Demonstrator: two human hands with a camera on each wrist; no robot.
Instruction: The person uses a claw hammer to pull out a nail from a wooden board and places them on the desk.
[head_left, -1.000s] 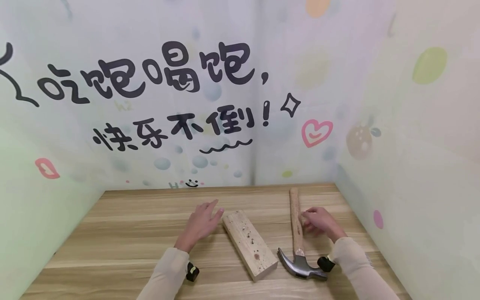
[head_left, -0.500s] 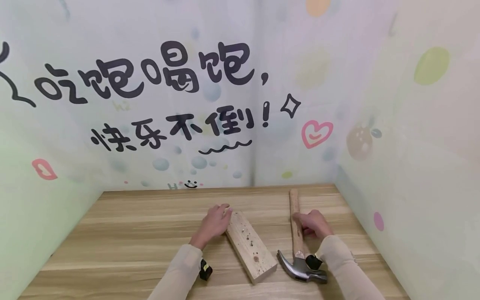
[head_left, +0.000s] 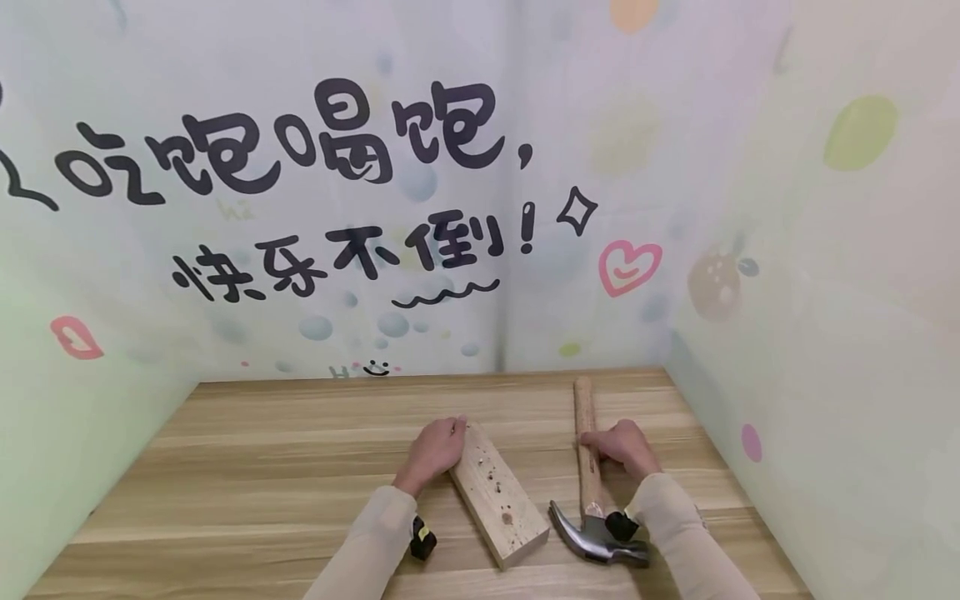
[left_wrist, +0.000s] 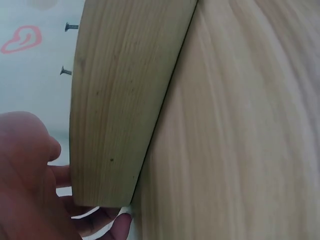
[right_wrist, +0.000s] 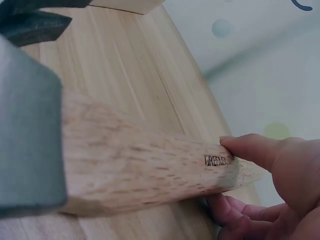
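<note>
A wooden block [head_left: 498,500] lies slanted on the table, with nails standing in its top; two nails [left_wrist: 71,27] stick out of its face in the left wrist view. My left hand [head_left: 437,448] grips the block's far end, its fingers around the end. To the right lies a claw hammer, its wooden handle [head_left: 587,479] pointing away and its metal head [head_left: 597,540] near me. My right hand [head_left: 624,446] holds the handle about midway, thumb on one side and fingers beneath in the right wrist view [right_wrist: 295,180].
The wood-grain table [head_left: 247,475] meets a printed back wall [head_left: 450,333] with black lettering, and pale walls stand at the left and right [head_left: 825,375]. A small black device [head_left: 423,540] sits at the left wrist, another [head_left: 621,525] at the right.
My left hand has moved right onto the block's far end and taken hold of it. My right hand has closed from beside the handle onto it. Block and hammer have barely shifted.
</note>
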